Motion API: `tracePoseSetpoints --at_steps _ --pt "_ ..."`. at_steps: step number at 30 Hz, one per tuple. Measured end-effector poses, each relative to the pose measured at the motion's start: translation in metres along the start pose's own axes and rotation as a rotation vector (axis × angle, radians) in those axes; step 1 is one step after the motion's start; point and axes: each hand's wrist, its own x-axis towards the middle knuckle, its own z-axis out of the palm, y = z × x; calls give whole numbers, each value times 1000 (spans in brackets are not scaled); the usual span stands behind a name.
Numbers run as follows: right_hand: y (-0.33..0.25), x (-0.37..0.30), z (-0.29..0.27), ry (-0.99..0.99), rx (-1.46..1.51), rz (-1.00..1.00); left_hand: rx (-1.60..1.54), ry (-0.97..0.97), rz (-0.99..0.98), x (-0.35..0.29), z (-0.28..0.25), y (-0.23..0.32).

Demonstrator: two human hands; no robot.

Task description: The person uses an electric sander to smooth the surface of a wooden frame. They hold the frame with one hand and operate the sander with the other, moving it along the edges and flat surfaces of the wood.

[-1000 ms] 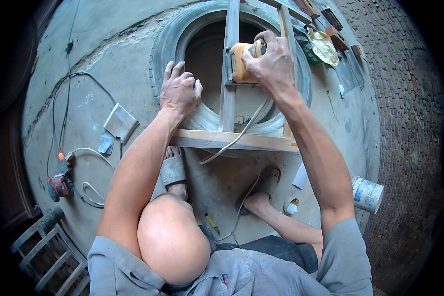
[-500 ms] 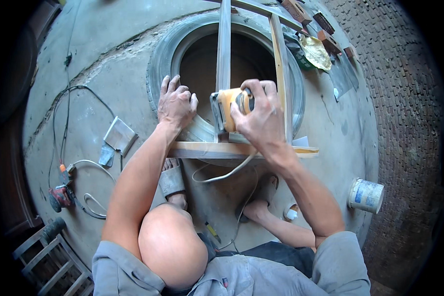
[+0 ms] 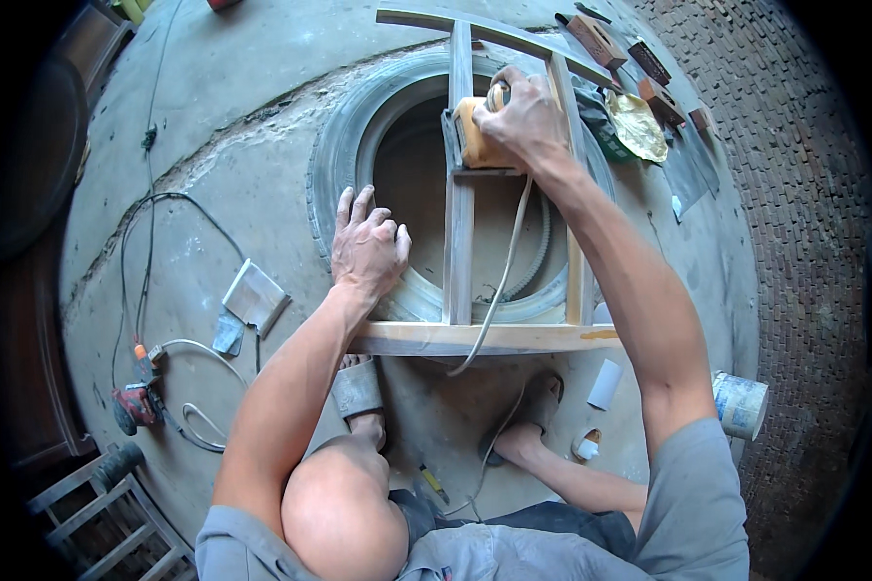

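My right hand (image 3: 531, 121) is wrapped round a yellow electric sander (image 3: 478, 136). The sander's pad sits against the left upright bar of a wooden frame (image 3: 460, 232), toward the bar's far end. A pale cord (image 3: 502, 276) hangs from the sander across the frame's near rail. Beneath the frame lies a big dusty tyre (image 3: 335, 155) on the floor. My left hand (image 3: 369, 247) is on the tyre's left near side, fingers spread, holding nothing; the palm's underside is hidden.
To the left lie a white box-shaped piece (image 3: 254, 295), dark cables and a red power tool (image 3: 136, 407). Bricks (image 3: 596, 41) and a gold-coloured bag (image 3: 636, 126) are at the far right. A white bucket (image 3: 741, 405) stands at right, and a yellow cutter (image 3: 434, 482) lies near my feet.
My right hand has slid the sander away from me along the upright bar. The left hand stays at the tyre's left side. The whole view has shifted slightly.
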Motion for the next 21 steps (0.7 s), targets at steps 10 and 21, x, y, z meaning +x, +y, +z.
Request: tracePoseSetpoints --at_steps 10,21 --pt "1 -12 2 -6 23 -66 -10 10 -5 -1 3 -1" --pt "-14 -97 -12 12 49 -176 -3 11 16 1 3 -2"
